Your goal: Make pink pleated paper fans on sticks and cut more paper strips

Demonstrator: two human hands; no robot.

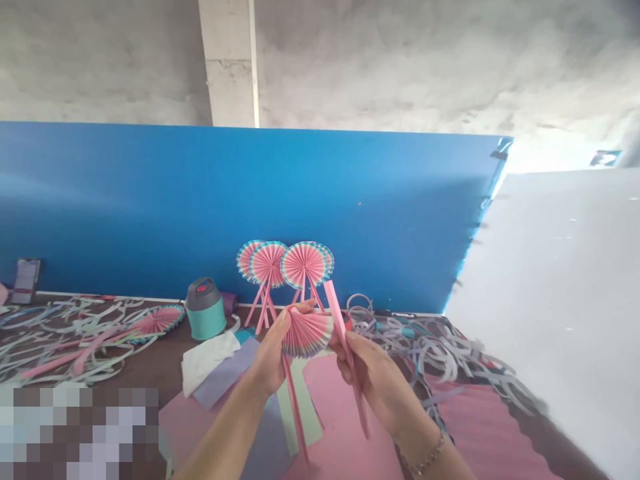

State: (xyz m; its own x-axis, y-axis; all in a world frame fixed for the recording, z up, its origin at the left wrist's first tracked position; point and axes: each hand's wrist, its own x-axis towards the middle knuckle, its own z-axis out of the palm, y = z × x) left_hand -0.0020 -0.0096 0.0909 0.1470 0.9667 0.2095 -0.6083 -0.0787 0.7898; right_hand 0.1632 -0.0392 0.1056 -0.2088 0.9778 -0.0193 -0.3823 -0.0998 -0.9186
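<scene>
A half-spread pleated paper fan (307,335), pink with a pale edge, hangs between my two hands in the head view. My left hand (274,347) is closed on its left side, where one pink paper stick (296,413) runs downward. My right hand (367,370) pinches the other pink paper stick (354,373), which stands along the fan's right edge. Finished-looking round pink fans (304,265) with blue rims lean on the panel behind. Below my hands lie sheets of pink paper (345,427) and a pale green strip (295,393).
A teal bottle with a grey lid (207,313) stands left of centre. Curled paper strips (450,347) heap up at right and more strips (60,333) at left, around another round fan (159,321). A phone (26,280) leans on the blue panel (150,193). White cloth (207,357) lies nearby.
</scene>
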